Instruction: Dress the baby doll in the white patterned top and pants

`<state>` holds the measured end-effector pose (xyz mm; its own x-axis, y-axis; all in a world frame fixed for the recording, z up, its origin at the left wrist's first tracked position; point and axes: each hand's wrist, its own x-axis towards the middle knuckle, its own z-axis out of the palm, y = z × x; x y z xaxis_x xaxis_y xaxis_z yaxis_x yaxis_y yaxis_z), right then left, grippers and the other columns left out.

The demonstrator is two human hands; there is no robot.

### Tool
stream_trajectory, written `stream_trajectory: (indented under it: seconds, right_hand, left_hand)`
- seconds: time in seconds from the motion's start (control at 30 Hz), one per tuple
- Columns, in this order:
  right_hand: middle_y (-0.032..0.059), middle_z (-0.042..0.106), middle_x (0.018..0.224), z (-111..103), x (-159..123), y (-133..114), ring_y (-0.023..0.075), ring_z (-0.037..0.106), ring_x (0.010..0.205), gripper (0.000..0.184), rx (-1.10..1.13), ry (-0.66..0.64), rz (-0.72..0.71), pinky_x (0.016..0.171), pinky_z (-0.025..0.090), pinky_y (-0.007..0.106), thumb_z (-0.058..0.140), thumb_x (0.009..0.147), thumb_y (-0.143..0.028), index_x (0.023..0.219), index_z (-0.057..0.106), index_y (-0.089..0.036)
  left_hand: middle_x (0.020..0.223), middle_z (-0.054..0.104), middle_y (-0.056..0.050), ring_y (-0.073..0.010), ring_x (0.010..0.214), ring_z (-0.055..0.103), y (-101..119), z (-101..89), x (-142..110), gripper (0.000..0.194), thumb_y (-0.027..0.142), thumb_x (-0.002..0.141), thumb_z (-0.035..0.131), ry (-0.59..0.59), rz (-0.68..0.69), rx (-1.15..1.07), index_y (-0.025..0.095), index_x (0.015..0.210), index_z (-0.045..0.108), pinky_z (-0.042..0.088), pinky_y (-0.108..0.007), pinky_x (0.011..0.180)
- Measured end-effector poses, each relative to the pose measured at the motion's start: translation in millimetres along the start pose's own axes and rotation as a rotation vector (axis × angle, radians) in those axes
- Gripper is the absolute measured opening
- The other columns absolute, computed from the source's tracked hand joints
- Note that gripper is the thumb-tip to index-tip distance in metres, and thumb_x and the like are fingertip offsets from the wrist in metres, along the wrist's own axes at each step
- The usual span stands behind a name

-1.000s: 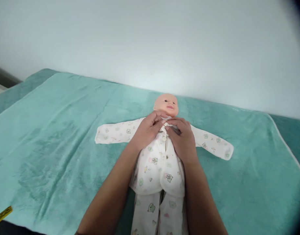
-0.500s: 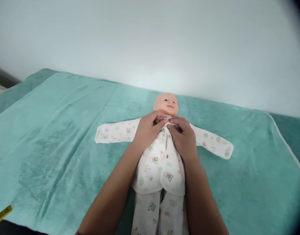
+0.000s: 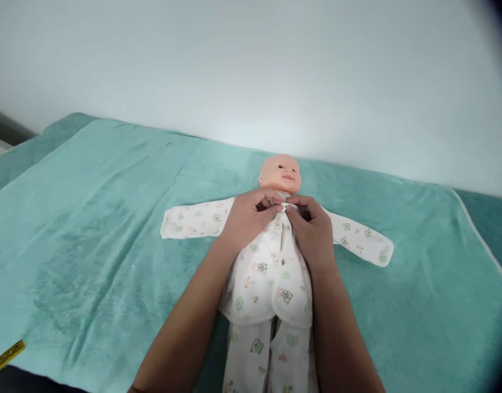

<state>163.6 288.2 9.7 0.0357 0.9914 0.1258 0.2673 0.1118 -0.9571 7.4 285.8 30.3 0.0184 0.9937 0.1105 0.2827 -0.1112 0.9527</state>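
A bald baby doll [image 3: 278, 173] lies on its back, arms stretched out to both sides. It wears a white baby jacket [image 3: 267, 273] printed with small green bears, and matching trousers [image 3: 248, 355]. At the jacket's neckline my left hand [image 3: 251, 215] pinches the collar edge between thumb and fingers. Opposite it, my right hand [image 3: 312, 221] pinches the other collar edge, the fingertips of both hands nearly meeting under the doll's chin. Below them the jacket front parts slightly along its middle. Whatever fastening lies between my fingertips is too small to make out.
A teal plush blanket [image 3: 111, 234] with a pale edge spreads under the doll, with folds on the left. Behind it rises a plain white wall [image 3: 251, 71]. A yellow strip with dark markings [image 3: 7, 357] shows at the lower left.
Both hands stay at the collar; the thumbs and fingertips have come closer together. The whole view has shifted very slightly.
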Motion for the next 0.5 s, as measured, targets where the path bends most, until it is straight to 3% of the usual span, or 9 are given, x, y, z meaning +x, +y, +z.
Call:
stream_trajectory:
  seconds: [0.2,0.33,0.5]
  right_hand:
    - [0.0020,0.068,0.099,0,0,-3,0.0161,0.059,0.084,0.023,-0.008,0.047,0.038,0.080,0.047,0.032,0.065,0.081,-0.032,0.102,0.067,-0.023]
    - [-0.0015,0.062,0.079,1,-3,-11,0.0138,0.053,0.069,0.018,-0.082,0.100,0.013,0.067,0.044,0.029,0.064,0.083,-0.037,0.092,0.063,-0.022]
    - [-0.0042,0.055,0.068,-2,-6,-20,0.0125,0.047,0.064,0.022,-0.313,-0.043,-0.081,0.062,0.036,0.028,0.060,0.087,-0.037,0.073,0.052,-0.022]
  left_hand:
    - [0.067,0.050,0.004,-0.0090,0.059,0.046,2,-4.0,1,0.008,0.029,0.085,0.064,-0.062,-0.045,-0.139,0.021,0.088,0.064,0.037,-0.022,0.054]
    - [0.070,0.050,0.003,-0.0080,0.057,0.043,4,-10.4,1,0.007,0.028,0.087,0.061,-0.150,-0.096,-0.241,0.021,0.090,0.060,0.034,-0.020,0.050]
    - [0.075,0.054,0.003,-0.0081,0.061,0.046,1,-11.9,2,0.007,0.026,0.089,0.057,-0.098,-0.060,-0.171,0.022,0.095,0.061,0.037,-0.021,0.055]
